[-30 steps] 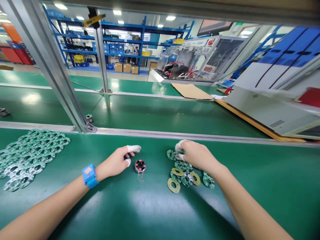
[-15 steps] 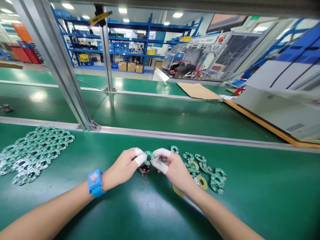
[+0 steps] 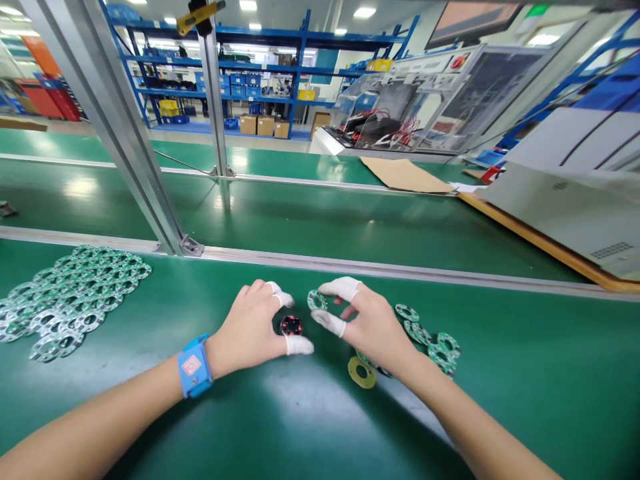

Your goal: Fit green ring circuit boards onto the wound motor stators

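Note:
My right hand [image 3: 367, 320], with white finger cots on thumb and finger, holds a small green ring-shaped circuit board [image 3: 317, 300] by its edge. My left hand [image 3: 255, 320], also in finger cots and with a blue wrist strap [image 3: 194, 367], has thumb and fingers spread around a small round part with copper windings [image 3: 291, 325] on the green bench. Whether those fingers touch it I cannot tell. More ring boards [image 3: 443, 353] lie right of my right hand, partly hidden by it, and a yellow ring [image 3: 361, 372] lies below it.
Many ring boards [image 3: 75, 287] lie in overlapping rows on the left. A metal rail [image 3: 320, 262] runs along the bench's far side, with an upright post [image 3: 125, 133] at left. Beyond are a cardboard sheet [image 3: 405, 175] and a grey machine housing [image 3: 565, 207] at right.
My left hand has let go of the ring board and opened around the wound part. My right hand has drawn the ring board up and to the right, away from that part.

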The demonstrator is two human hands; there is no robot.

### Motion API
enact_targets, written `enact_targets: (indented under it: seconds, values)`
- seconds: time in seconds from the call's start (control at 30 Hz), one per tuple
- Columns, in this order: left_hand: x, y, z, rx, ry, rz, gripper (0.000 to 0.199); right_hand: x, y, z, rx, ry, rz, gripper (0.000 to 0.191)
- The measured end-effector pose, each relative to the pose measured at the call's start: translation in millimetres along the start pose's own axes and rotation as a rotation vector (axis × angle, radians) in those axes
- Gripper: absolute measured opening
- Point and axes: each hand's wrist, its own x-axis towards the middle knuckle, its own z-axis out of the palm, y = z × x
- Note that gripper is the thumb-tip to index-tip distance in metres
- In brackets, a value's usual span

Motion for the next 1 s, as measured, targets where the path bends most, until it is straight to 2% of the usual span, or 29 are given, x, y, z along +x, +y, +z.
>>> enact_targets:
  seconds: [0.07,0.17,0.3,0.4,0.57,0.73,1.0]
  values:
    - [-1,-4,5.9,0.146,-0.052,-0.008,0.051,3,6,2,0.055,-0.035,0.069,0.023]
    - [-1,-10,14.6,0.189,-0.092,0.007,0.044,4,6,8,0.138,-0.14,0.094,0.02]
    - [-1,-14,19.2,0.185,-0.087,0.004,0.044,-1,-6,17,0.198,-0.228,0.055,0.021]
    - [-1,-14,20.0,0.2,-0.086,-0.002,0.043,-5,-14,21,0.105,-0.249,-0.009,0.029]
    - [-3,-13,21.9,0.168,-0.077,-0.02,0.045,-12,-18,25,-0.187,-0.222,-0.096,0.033]
    - [-3,-14,22.3,0.162,-0.07,-0.025,0.044,-17,-21,25,-0.42,-0.194,-0.151,0.024]
    - [-2,-13,23.9,0.172,-0.074,-0.027,0.045,-19,-20,27,-0.47,-0.121,-0.205,0.019]
